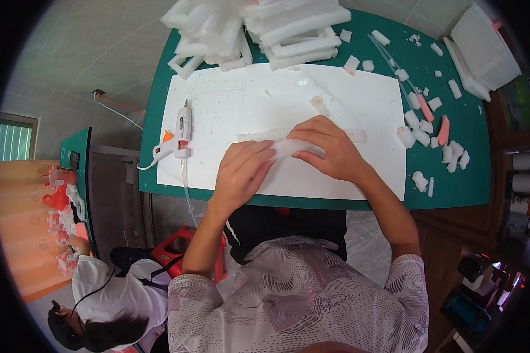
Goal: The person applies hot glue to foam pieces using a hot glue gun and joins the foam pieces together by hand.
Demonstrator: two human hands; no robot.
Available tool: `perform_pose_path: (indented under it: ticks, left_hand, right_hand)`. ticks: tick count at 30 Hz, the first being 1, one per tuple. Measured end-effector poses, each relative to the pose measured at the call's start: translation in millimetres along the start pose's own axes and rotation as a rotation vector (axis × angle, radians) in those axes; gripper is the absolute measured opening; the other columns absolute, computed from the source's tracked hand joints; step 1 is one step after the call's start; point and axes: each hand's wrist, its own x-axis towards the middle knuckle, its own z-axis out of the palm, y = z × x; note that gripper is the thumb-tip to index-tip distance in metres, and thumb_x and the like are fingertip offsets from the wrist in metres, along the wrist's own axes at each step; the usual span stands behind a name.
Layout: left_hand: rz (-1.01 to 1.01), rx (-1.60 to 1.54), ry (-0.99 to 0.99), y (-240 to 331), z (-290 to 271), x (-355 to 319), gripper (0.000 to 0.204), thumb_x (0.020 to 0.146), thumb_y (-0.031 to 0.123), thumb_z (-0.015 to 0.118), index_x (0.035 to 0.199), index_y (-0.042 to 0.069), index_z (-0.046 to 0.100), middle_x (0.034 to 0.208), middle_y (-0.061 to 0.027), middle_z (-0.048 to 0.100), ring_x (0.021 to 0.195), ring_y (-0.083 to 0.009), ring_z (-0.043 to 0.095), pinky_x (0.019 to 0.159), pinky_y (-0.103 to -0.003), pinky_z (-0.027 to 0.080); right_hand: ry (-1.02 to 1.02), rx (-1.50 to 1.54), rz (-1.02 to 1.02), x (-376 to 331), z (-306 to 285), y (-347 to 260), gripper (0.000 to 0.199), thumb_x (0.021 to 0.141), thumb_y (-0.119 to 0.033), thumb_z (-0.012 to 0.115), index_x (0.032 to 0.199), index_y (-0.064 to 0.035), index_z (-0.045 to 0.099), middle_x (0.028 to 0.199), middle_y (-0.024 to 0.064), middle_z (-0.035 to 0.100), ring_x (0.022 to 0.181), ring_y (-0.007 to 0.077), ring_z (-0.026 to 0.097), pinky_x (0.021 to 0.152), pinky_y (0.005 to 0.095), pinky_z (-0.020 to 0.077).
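Over a white board (200, 100), my two hands hold a short white foam strip (284, 148) between them. My left hand (241, 172) has its fingers closed round the near left end. With thumb and fingertips, my right hand (331, 148) pinches the strip's right end. Just behind it a longer white foam strip (356, 136) lies flat, partly hidden by my fingers. A white hot glue gun (184, 126) with an orange part rests to the left of my left hand, a clear glue stick (186, 183) trailing from it over the table edge.
Stacked white foam frames (294, 29) stand at the back of the green table (471, 188). Foam scraps (421, 136), pink foam pieces (443, 129) and clear sticks (388, 56) lie at right. White foam slabs (483, 53) lean at far right. A person (121, 294) sits at left near a red stool (179, 250).
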Motion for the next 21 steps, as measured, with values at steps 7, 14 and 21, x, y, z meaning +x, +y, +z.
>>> perform_pose_path:
  ticks: [7, 14, 21]
  left_hand:
    - [-0.014, -0.015, -0.001, 0.8, -0.2, -0.8, 0.029, 0.075, -0.001, 0.078, 0.103, 0.001, 0.069, 0.108, -0.0122, 0.071, 0.094, -0.0295, 0.066, 0.081, -0.038, 0.052]
    - [-0.273, -0.237, -0.025, 9.9, -5.1, -4.2, 0.028, 0.079, 0.001, 0.077, 0.106, 0.001, 0.069, 0.107, -0.0136, 0.072, 0.096, -0.0298, 0.068, 0.083, -0.036, 0.054]
    - [-0.346, -0.329, -0.037, 11.3, -7.7, 1.1, 0.027, 0.081, 0.003, 0.077, 0.107, 0.002, 0.069, 0.104, -0.0136, 0.072, 0.095, -0.0283, 0.069, 0.084, -0.034, 0.053]
  right_hand:
    - [0.004, -0.005, 0.011, -2.1, 1.0, -1.6, 0.032, 0.082, -0.017, 0.08, 0.112, -0.0061, 0.072, 0.115, 0.0093, 0.068, 0.109, 0.0273, 0.061, 0.094, 0.0368, 0.0497]
    - [0.012, 0.094, 0.051, -3.2, 2.7, -5.0, 0.032, 0.078, -0.014, 0.08, 0.107, -0.0049, 0.072, 0.109, 0.0102, 0.068, 0.102, 0.0272, 0.063, 0.089, 0.0356, 0.0511]
    - [0.0, 0.119, 0.045, 1.4, -4.9, -7.6, 0.03, 0.075, -0.014, 0.081, 0.102, -0.0039, 0.072, 0.104, 0.0106, 0.068, 0.098, 0.0269, 0.064, 0.087, 0.0349, 0.0516]
